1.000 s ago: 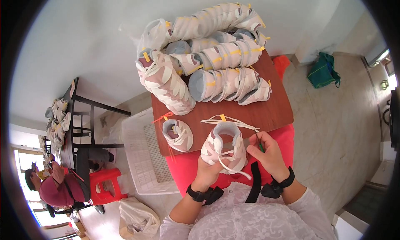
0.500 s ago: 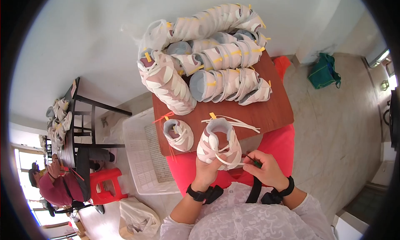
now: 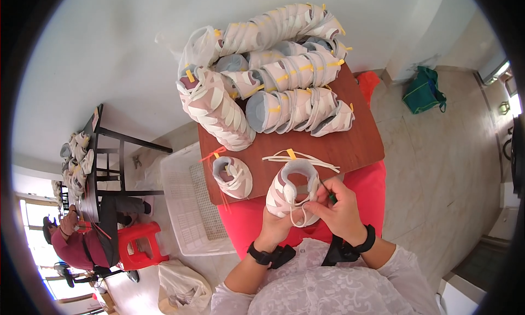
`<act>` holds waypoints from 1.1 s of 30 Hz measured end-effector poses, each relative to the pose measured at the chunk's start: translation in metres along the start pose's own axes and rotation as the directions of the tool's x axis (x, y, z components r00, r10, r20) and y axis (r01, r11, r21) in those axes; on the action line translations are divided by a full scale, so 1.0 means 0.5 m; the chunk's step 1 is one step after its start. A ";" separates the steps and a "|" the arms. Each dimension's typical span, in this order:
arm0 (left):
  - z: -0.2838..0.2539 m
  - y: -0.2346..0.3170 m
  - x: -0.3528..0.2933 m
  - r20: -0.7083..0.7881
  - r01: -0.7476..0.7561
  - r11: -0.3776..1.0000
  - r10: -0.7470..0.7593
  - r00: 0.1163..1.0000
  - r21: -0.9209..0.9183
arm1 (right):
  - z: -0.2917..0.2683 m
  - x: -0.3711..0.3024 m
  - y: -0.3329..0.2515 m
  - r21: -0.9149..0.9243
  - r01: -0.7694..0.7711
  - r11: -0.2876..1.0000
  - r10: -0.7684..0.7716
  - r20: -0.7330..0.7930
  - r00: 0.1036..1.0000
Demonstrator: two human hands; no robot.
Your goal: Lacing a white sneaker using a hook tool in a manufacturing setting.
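Note:
My left hand (image 3: 274, 226) is closed around the lower front of a pale pink and white shoe upper (image 3: 280, 197), holding it at the table's near edge. In my right hand (image 3: 345, 212) is a thin hooked tool with a dark green handle (image 3: 332, 198); its dark shaft reaches the right side of the shoe's opening. A white shoelace (image 3: 298, 222) loops over the front, close to my right fingertips. Loose white laces (image 3: 322, 164) lie on the table just behind. Left of it stands a smaller-looking laced upper (image 3: 233, 178) beside a red cord (image 3: 214, 152).
Nested rows of shoe uppers (image 3: 295, 112) fill the back of the brown table (image 3: 358, 143). A white plastic crate (image 3: 188, 227) stands at left, near a red stool (image 3: 139, 244) and a seated person (image 3: 82, 248) at a dark table. A green bag (image 3: 424, 91) lies at right.
The held shoe upper has shifted right and tilted. My right hand has moved up, bringing the tool from the front of the shoe to the right side of its opening.

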State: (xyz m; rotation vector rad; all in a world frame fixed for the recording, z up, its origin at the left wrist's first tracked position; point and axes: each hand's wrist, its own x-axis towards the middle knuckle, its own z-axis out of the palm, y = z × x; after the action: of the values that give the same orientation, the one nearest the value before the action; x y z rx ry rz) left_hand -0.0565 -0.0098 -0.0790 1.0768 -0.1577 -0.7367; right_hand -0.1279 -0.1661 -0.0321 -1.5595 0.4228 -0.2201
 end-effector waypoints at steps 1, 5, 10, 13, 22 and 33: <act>0.005 0.006 0.001 0.023 0.000 1.000 0.000 1.000 -0.010 | 0.000 0.003 0.011 -0.027 0.034 0.999 -0.035 -0.038 0.999; 0.014 0.030 0.002 0.086 0.010 1.000 -0.009 0.996 -0.005 | -0.013 0.016 0.019 0.038 -0.044 0.998 0.043 0.019 0.999; 0.025 0.039 0.011 0.024 0.037 0.999 -0.038 0.999 0.036 | -0.005 0.018 0.022 0.189 -0.176 0.966 0.155 0.119 0.981; 0.030 0.038 0.015 -0.016 0.043 0.999 -0.043 0.999 0.014 | 0.008 0.016 0.029 0.206 -0.137 0.969 0.123 0.081 0.989; 0.023 0.046 0.014 -0.083 0.070 0.998 -0.070 0.994 -0.006 | -0.009 0.014 0.046 0.152 -0.063 0.986 0.053 0.071 0.996; 0.008 0.034 0.005 0.034 -0.004 0.997 0.001 0.999 0.082 | 0.000 0.013 0.047 0.584 -0.273 0.765 0.249 0.122 0.961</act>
State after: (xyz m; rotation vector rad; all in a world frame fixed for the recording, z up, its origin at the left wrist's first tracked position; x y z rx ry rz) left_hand -0.0486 -0.0098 -0.0635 1.1428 -0.2193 -0.7519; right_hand -0.1250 -0.1682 -0.0562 -0.8642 0.4799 -0.0899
